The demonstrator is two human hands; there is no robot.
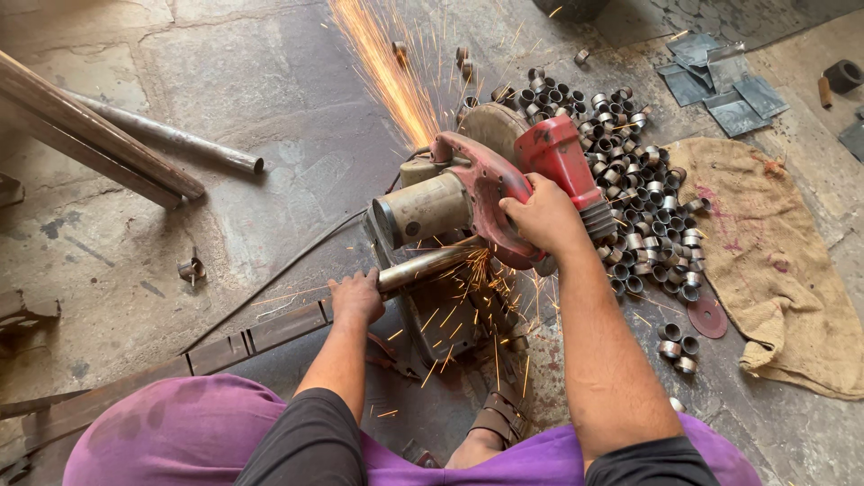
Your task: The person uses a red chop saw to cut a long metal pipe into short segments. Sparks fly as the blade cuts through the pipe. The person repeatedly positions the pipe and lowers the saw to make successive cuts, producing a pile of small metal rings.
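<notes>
My right hand is closed around the handle of the red chop saw, which sits on the stone floor directly ahead of me. My left hand is clamped over a steel pipe that runs from my grip to under the saw's disc. Sparks stream up and away from the cut, with smaller ones scattering below the pipe. A heap of cut metal rings lies just to the right of the saw, partly beside a burlap sack. A worn cutting disc lies flat near the rings. Long pipes rest on the floor at the left, well apart from the saw. Grey metal plates lie at the upper right.
</notes>
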